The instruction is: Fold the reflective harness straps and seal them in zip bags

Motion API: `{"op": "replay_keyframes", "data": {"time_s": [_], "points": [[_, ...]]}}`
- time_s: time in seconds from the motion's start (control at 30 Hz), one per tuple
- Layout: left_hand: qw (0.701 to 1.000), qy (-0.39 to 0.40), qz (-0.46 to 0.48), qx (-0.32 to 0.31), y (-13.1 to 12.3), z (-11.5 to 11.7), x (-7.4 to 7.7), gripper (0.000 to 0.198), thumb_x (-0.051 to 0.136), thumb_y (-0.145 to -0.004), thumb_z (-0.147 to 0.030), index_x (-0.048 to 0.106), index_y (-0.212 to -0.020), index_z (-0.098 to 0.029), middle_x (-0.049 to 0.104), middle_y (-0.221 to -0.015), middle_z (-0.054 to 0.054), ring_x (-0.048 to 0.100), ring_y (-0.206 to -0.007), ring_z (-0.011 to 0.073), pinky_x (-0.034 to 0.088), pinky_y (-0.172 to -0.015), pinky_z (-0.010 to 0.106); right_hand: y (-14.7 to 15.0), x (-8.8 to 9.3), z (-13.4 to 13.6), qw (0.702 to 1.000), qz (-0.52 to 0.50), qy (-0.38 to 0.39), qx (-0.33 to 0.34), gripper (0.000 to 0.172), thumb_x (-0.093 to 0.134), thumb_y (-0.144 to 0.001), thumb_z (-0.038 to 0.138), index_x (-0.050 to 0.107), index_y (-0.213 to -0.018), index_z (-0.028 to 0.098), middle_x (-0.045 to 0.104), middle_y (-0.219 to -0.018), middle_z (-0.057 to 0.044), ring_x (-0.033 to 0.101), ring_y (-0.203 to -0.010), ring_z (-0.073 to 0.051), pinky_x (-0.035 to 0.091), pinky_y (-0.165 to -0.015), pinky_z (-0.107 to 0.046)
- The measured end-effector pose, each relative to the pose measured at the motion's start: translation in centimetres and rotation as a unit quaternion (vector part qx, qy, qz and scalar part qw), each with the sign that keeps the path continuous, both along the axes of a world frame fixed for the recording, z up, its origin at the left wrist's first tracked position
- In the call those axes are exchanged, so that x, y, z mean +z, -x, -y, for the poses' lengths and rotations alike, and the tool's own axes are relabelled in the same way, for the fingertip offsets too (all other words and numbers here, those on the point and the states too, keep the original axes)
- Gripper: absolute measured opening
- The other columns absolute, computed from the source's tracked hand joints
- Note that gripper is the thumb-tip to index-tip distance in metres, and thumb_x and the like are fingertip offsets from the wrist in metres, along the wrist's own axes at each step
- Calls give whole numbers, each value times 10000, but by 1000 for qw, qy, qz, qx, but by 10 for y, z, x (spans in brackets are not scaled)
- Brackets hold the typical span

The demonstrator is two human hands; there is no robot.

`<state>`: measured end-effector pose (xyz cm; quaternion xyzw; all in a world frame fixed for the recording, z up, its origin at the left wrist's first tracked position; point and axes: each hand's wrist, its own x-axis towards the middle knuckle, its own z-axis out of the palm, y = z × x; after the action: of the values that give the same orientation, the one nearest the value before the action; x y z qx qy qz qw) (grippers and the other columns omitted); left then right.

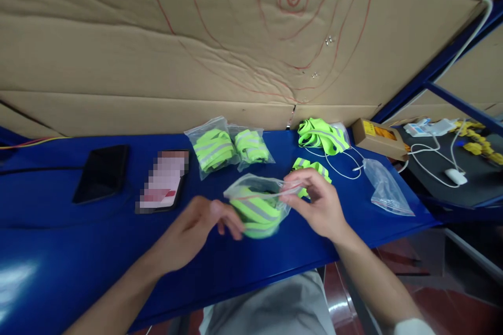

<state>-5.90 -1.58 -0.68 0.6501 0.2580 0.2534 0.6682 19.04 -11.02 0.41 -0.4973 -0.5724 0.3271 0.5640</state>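
A clear zip bag [255, 188] with a folded neon-yellow reflective strap [261, 217] inside is held above the blue table. My right hand [316, 204] pinches the bag's top right corner, by the red-lined zip edge. At the bag's lower left, my left hand [208, 220] has loosely bent fingers, apart and slightly blurred, at its side; whether they touch it is unclear. Behind my right hand lies another reflective strap [320, 167], partly hidden. Two filled zip bags, a larger one [214, 151] and a smaller one [252, 146], lie at the table's back.
A heap of reflective straps [322, 136] sits at the back right, near an open cardboard box [379, 138]. An unfilled clear bag [387, 188] and a white cable [334, 170] lie on the right. Leftward are a phone [163, 180] and a dark tablet-like device [102, 172]. Cardboard [236, 63] walls the back.
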Motion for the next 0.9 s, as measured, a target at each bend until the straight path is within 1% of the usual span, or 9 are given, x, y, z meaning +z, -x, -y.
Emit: {"op": "replay_keyframes", "data": {"time_s": [0.07,0.1,0.13,0.2,0.3,0.5,0.6,0.7,0.9], "points": [[983,-121,14,138,2,-11,-6,419,657,-914,-556,762,-737,-192,705,-667,45,622,-617,173,481,-630,276,-1,2,-12,991,-110,53,55,256,842,-813,231,669,-1001,245,702,-807,29,666,-712,-106,540,-667,-216],[976,-127,40,175,1,-15,-10,333,746,-852,-541,764,-865,-209,736,-810,47,666,-764,196,514,-736,287,0,0,-18,980,-156,87,85,271,859,-790,240,666,-979,236,693,-781,35,646,-668,-98,523,-631,-210],[975,-100,83,179,-3,-17,-14,420,804,-787,-563,745,-1045,-237,751,-1001,62,687,-952,237,527,-853,318,2,-3,-24,968,-194,119,108,293,874,-770,249,663,-972,229,689,-768,38,629,-640,-93,509,-609,-207],[987,21,134,84,-13,-17,-22,787,810,-716,-667,602,-1372,-284,657,-1367,113,601,-1273,322,491,-1023,398,7,-13,-35,949,-246,163,111,335,893,-741,266,655,-973,222,688,-765,40,612,-634,-89,496,-616,-207],[976,161,143,-39,-30,-9,-31,952,730,-718,-767,528,-1482,-235,541,-1527,174,529,-1380,389,461,-1081,461,11,-26,-43,940,-288,177,47,384,908,-717,298,635,-978,228,680,-768,49,603,-676,-90,480,-664,-207],[970,220,77,63,-38,-2,-36,451,708,-908,-474,740,-1250,-181,731,-1309,123,640,-1263,352,489,-1038,405,-5,-29,-42,947,-226,221,57,405,825,-809,412,718,-1132,191,702,-821,-4,617,-730,-127,485,-722,-265],[963,255,69,55,-33,-6,-32,444,608,-969,-480,753,-1224,-147,734,-1299,130,652,-1243,339,498,-1036,390,-11,-27,-43,962,-163,217,40,388,806,-804,486,754,-1031,176,722,-780,-23,639,-723,-146,488,-703,-283],[957,271,89,45,-31,-6,-24,487,560,-993,-492,652,-1381,-213,722,-1330,96,642,-1262,314,512,-1027,383,-12,-25,-44,970,-130,208,9,384,821,-767,521,742,-909,174,717,-713,-19,637,-677,-143,481,-654,-272],[959,262,68,83,-32,0,-10,494,552,-993,-499,596,-1412,-242,793,-1144,76,700,-1159,301,539,-957,368,-10,-20,-39,979,-104,172,22,376,796,-803,525,727,-897,167,700,-720,-17,621,-676,-136,477,-635,-262]]}}
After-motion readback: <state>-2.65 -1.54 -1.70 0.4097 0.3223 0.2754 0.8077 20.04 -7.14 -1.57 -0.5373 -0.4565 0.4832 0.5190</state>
